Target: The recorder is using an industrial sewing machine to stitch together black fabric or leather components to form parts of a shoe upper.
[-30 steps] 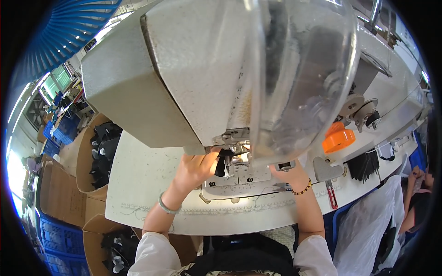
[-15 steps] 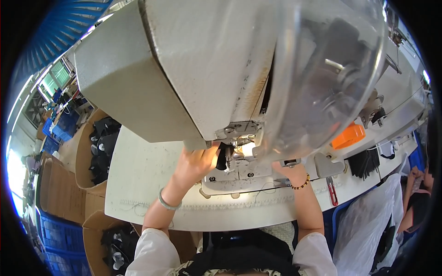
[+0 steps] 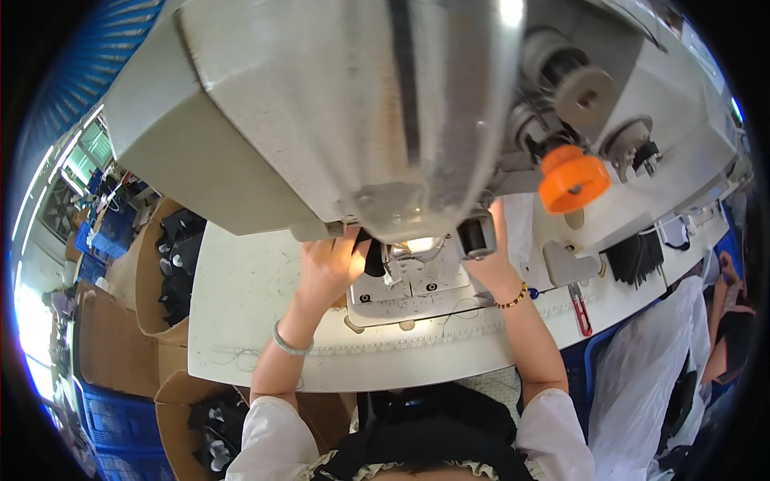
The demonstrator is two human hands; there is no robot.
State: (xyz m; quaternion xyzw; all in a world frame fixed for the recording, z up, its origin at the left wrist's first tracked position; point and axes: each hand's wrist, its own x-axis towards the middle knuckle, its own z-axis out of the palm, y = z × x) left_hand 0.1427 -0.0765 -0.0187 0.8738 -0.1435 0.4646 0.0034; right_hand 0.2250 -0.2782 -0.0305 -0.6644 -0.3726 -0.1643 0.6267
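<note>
My left hand (image 3: 327,268) is at the left of the sewing machine's (image 3: 281,96) needle area, its fingers closed on a small black piece (image 3: 374,260), probably fabric. The piece stands beside the lit metal parts above the stitch plate (image 3: 409,293). My right hand (image 3: 492,268) is raised on the other side, close to a dark cylindrical machine part (image 3: 476,234). One finger reaches upward there; the others are hidden behind the machine, so I cannot tell what they touch. A clear curved guard (image 3: 449,104) hangs over the needle area.
Right of the needle area are an orange knob (image 3: 573,180), red-handled thread snips (image 3: 580,311) and a bundle of black strips (image 3: 634,258). Cardboard boxes (image 3: 160,317) of black pieces stand at the left. Another person's arm (image 3: 716,321) shows at the far right beyond clear plastic (image 3: 642,361).
My right hand has moved up and slightly left. The view has shifted, and the clear guard appears further left, uncovering the orange knob. My left hand still holds the black piece.
</note>
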